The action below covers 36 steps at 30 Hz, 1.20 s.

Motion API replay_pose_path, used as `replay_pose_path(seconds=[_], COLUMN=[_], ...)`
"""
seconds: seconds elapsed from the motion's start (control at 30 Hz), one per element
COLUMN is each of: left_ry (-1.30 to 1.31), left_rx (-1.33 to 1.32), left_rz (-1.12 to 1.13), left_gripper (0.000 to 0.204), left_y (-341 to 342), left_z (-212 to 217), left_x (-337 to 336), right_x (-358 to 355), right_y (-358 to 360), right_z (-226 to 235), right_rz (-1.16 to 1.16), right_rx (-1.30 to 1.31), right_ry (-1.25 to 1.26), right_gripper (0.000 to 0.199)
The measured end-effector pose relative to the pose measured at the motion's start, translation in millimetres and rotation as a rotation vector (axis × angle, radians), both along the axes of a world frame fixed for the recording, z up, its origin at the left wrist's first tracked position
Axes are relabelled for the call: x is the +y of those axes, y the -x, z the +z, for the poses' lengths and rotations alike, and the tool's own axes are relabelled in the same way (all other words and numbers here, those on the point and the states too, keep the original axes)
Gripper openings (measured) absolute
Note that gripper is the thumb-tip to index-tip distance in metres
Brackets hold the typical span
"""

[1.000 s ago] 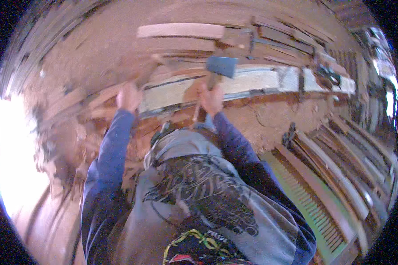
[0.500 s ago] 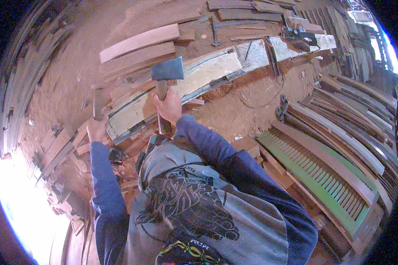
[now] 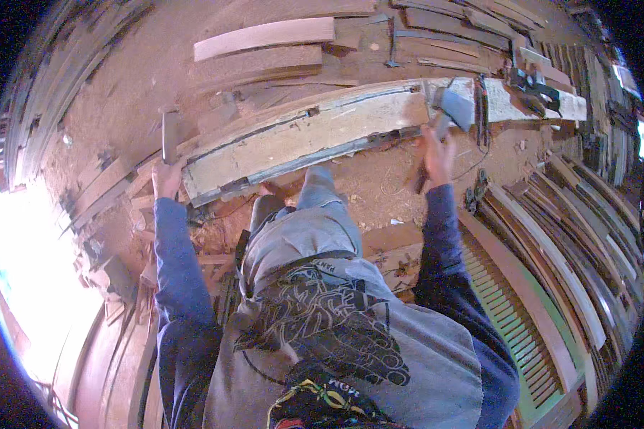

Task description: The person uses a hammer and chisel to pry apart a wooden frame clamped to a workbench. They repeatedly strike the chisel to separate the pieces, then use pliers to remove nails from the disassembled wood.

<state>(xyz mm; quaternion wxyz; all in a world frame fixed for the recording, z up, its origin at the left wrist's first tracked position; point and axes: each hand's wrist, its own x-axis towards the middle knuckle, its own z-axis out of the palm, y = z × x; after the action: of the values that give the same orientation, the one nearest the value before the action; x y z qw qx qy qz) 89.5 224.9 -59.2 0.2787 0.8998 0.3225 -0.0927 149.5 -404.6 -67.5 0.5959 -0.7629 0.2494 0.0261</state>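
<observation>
Right hand (image 3: 440, 159) is gripping a wooden-handled, blue-grey metal hatchet (image 3: 457, 110), having shifted from mid-frame to upper right; left hand (image 3: 167, 179) is holding a narrow brown wooden piece (image 3: 169, 136), upper left; widened gap is precluding contact.

Person is wearing long sleeves: L sleeve (image 3: 181, 257) & R sleeve (image 3: 440, 232) are both showing blue, going dk navy twd upper arms. Cuffs are ending at wrists, leaving L hand (image 3: 167, 180) & R hand (image 3: 441, 154) bare. Lt gray top (image 3: 440, 365) is covering torso, sporting lg blk graphic (image 3: 329, 325) w/ pale outlines, plus sm dk lettering nearby. At btm edge, blk print (image 3: 325, 409) is showing yellow-green linked loops, white lettering, bit of red. Gray-blue pant leg (image 3: 318, 191) is showing past top.
</observation>
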Motion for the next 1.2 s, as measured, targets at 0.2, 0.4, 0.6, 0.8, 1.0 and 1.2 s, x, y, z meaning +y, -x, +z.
replay_pose_path(seconds=[0.2,0.4,0.6,0.8,1.0,1.2], left_ry=[-0.018,-0.069,-0.152,-0.245,0.167,0.730], left_rx=[0.068,0.163,0.205,0.059,-0.318,-0.576], left_rz=[0.029,0.033,0.047,0.083,0.114,-0.085], left_gripper=[0.044,0.043,0.044,0.045,0.032,0.024], left_y=[-8,-17,-14,-35,-68,-123], left_z=[22,34,35,95,177,180], left_x=[-15,-22,-19,-44,-86,-154], right_x=[-100,-126,-106,-93,-103,-127], right_y=[-14,-17,-22,-28,-36,-40], right_z=[-69,-114,-87,-59,-68,-62], right_rz=[0.041,0.011,-0.027,0.189,0.393,0.169], right_rx=[0.165,0.102,0.154,0.125,0.149,0.246], right_ry=[0.490,0.470,0.301,0.639,0.645,0.392], right_gripper=[0.044,0.050,0.048,0.051,0.063,0.052])
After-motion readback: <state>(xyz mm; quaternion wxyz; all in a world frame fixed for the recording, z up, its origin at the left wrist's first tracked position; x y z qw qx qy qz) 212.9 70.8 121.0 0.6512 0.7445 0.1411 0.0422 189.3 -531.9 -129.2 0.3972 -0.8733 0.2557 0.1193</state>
